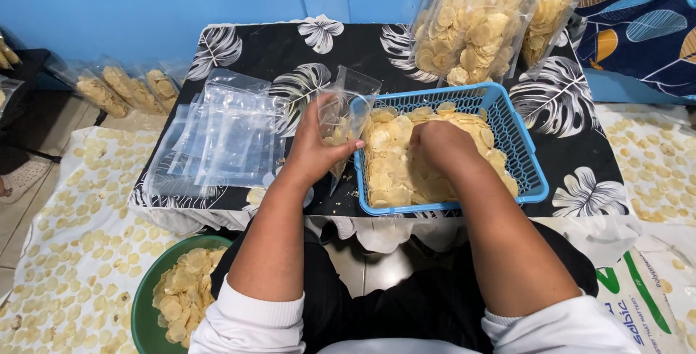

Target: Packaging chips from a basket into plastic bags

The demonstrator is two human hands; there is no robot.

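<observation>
The left hand point(313, 147) grasps an open clear bag point(342, 118) and holds it upright just left of the blue basket point(518, 147); a few chips already lie inside the bag. The right hand point(437, 144) is inside the basket, closed in a fist down among the chips point(395, 173); whether it grips any chips cannot be told.

The basket stands on a low table with a black leaf-print cloth point(290, 53). Left of the basket, on the same cloth, lies a pile of empty bags point(221, 136). Behind the basket, two filled bags point(478, 21) lean upright. Below the basket and to the left, near the person's knee, is a green bowl point(141, 303) with more chips. Far left of the basket, by the blue wall, more filled bags point(127, 89) lie on the floor.
</observation>
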